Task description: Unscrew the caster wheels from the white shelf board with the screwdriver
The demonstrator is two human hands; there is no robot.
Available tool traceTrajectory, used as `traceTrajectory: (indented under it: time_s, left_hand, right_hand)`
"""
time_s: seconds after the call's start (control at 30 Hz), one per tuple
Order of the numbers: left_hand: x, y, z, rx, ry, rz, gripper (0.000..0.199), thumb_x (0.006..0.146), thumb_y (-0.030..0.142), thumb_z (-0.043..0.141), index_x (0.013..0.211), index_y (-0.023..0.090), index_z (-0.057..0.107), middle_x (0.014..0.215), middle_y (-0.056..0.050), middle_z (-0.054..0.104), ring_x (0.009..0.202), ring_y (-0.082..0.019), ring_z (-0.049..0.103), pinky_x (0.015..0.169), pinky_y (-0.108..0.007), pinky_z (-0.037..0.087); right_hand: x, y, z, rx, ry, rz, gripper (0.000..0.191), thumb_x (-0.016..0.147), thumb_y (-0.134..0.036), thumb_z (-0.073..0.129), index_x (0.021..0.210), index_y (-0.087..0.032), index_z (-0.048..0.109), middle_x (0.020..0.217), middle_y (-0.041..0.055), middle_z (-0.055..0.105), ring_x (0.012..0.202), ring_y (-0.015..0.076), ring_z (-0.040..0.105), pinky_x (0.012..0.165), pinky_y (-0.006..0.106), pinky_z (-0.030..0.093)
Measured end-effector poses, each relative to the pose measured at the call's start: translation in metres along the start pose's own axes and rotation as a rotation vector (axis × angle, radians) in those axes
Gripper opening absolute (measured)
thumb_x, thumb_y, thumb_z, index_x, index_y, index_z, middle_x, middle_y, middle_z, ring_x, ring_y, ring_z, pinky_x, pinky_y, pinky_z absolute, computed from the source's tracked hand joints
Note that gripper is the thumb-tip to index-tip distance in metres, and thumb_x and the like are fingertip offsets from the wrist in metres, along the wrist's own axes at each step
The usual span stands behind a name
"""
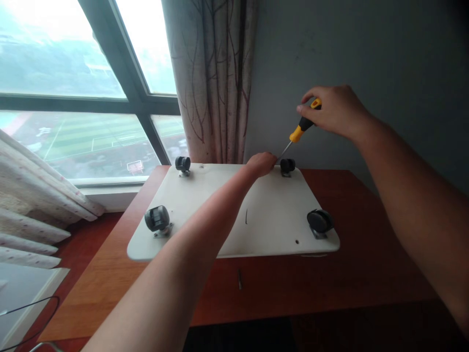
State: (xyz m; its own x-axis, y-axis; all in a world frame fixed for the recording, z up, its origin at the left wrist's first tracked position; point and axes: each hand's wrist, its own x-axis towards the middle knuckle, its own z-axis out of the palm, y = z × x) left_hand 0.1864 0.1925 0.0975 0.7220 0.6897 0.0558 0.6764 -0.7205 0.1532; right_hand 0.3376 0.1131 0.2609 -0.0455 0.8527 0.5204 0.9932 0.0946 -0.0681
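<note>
A yellow-and-black screwdriver (301, 128) is gripped by the end of its handle in my right hand (335, 110). Its shaft slants down to the left, toward the far right caster (287, 166) on a white board (271, 215). At the shaft's tip is my left hand (262, 164), its fingers closed; what they pinch is hidden behind the hand. Other black casters stand on the board: one far left (182, 165), one near left (157, 219) and one near right (320, 222).
The board lies on a brown wooden table (286, 283). A small thin metal piece (240, 279) rests in front of the board. Behind are a patterned curtain (216, 83), a window (142, 105) and a grey wall (403, 63). A black cable (54, 313) hangs at lower left.
</note>
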Motion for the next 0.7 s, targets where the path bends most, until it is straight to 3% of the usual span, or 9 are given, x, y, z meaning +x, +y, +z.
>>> traceTrajectory:
  time_s: [0.23,0.4,0.57,0.7]
  left_hand:
    - [-0.008,0.006,0.002,0.03,0.028,0.021,0.038,0.097,0.035,0.063,0.13,0.016,0.059,0.127,-0.012,0.062,0.108,-0.025,0.065,0.091,-0.046,0.057]
    - [-0.01,0.015,-0.003,0.029,0.057,-0.046,0.038,0.097,0.036,0.064,0.129,0.016,0.059,0.127,-0.011,0.062,0.108,-0.024,0.065,0.09,-0.046,0.058]
    - [-0.018,0.022,-0.028,0.03,0.148,-0.139,0.031,0.104,0.028,0.046,0.125,0.011,0.059,0.117,-0.018,0.068,0.106,-0.03,0.068,0.086,-0.042,0.055]
    - [-0.053,0.033,-0.055,0.037,0.25,-0.16,0.028,0.102,0.026,0.043,0.12,0.01,0.058,0.114,-0.018,0.068,0.103,-0.031,0.069,0.08,-0.039,0.053]
  right_hand:
    - [-0.012,0.004,-0.01,0.0,0.052,-0.013,0.045,0.092,-0.045,0.062,0.116,-0.008,0.073,0.102,0.011,0.075,0.099,0.0194,0.067,0.088,0.035,0.044]
    - [-0.014,0.005,-0.013,-0.017,0.049,0.002,0.055,0.089,-0.052,0.058,0.114,-0.006,0.073,0.098,0.0099,0.076,0.096,0.018,0.069,0.08,0.033,0.042]
    - [-0.02,0.009,-0.018,-0.008,0.076,0.025,0.055,0.088,-0.054,0.057,0.111,-0.007,0.075,0.095,0.0088,0.075,0.087,0.0152,0.068,0.076,0.032,0.041]
    - [-0.031,0.012,-0.02,0.004,0.111,0.04,0.046,0.089,-0.049,0.062,0.109,-0.011,0.077,0.087,0.0066,0.074,0.074,0.0115,0.061,0.074,0.033,0.041]
